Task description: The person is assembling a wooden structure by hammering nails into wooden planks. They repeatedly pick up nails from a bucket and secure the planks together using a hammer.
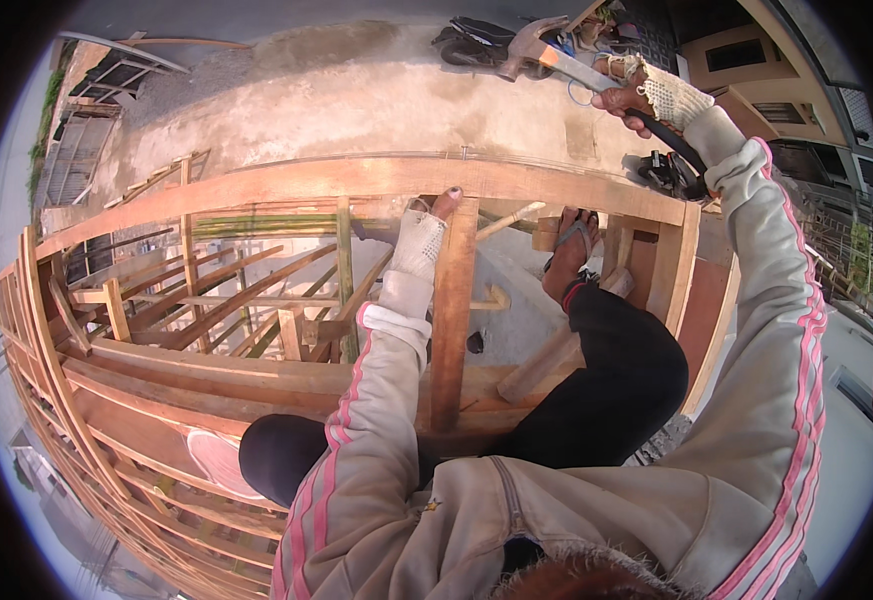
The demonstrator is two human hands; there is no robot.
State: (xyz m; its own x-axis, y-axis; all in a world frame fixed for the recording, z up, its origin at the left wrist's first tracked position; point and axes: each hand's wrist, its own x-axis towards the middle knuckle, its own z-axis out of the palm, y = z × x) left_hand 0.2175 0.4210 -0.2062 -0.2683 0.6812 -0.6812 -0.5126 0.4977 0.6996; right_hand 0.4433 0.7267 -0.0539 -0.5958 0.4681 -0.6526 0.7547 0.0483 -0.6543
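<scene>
My right hand [636,98], in a cream knitted glove with bare fingertips, is raised at the upper right. It is closed around the dark grip of a claw hammer [584,73], whose metal head points left. My left hand [424,235], gloved the same way, is at the upper end of a wooden post [452,310], where it meets a long wooden beam [306,181]. The thumb lies against the wood and the other fingers are mostly hidden. A nail [464,152] stands upright from the beam just above that joint.
My sandaled foot [574,245] rests among the timbers, beside a round timber [541,365]. Slatted wooden framing [126,440] spreads at the left. Far below lie concrete ground [356,95] and a parked motorcycle [474,45]. A building [746,55] stands at the upper right.
</scene>
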